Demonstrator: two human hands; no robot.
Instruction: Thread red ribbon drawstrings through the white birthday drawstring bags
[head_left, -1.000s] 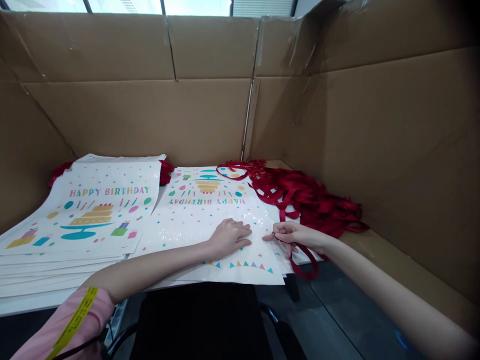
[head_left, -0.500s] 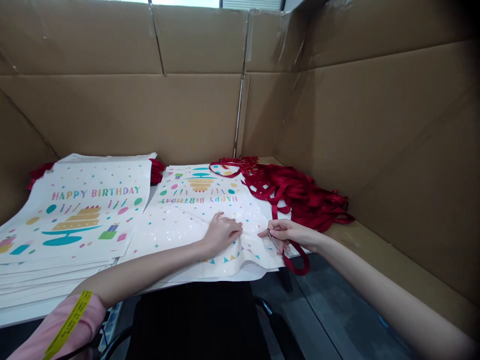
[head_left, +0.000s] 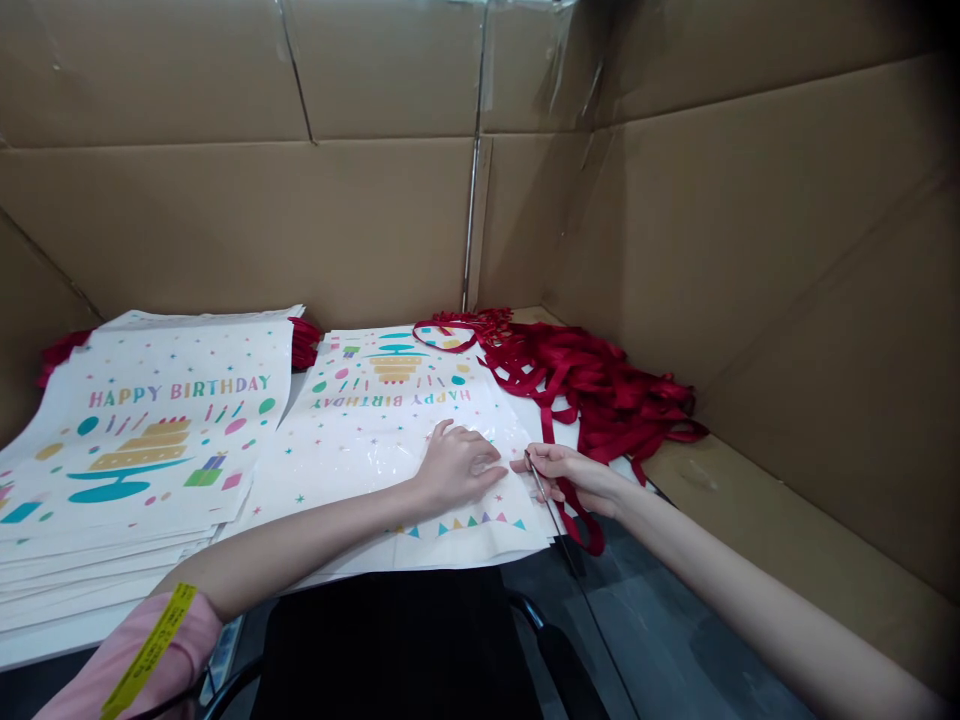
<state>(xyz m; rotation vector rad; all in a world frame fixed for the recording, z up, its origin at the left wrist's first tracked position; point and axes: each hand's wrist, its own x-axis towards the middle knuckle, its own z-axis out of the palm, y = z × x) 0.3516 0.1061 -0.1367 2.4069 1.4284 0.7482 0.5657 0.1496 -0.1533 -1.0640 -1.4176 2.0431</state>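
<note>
White, glossy rectangular birthday-print sheet (head_left: 349, 460) lies under the left hand (head_left: 459, 467), fingers loosely apart. From here I see the right hand (head_left: 576, 474) clamping a slim metal tool (head_left: 552, 515) between its fingers.

- A white tabletop (head_left: 52, 643), mostly covered, with its front edge showing at the left.
- On its left, a thick stack of white rectangular sheets (head_left: 180, 345) with colourful birthday print.
- Beside that, a second pile of white birthday-printed sheets (head_left: 352, 440), its top print upside down.
- At the right, a tangled heap of dark-red ribbon (head_left: 600, 385), partly over white sheets, partly over a flat brown cardboard panel (head_left: 712, 500).
</note>
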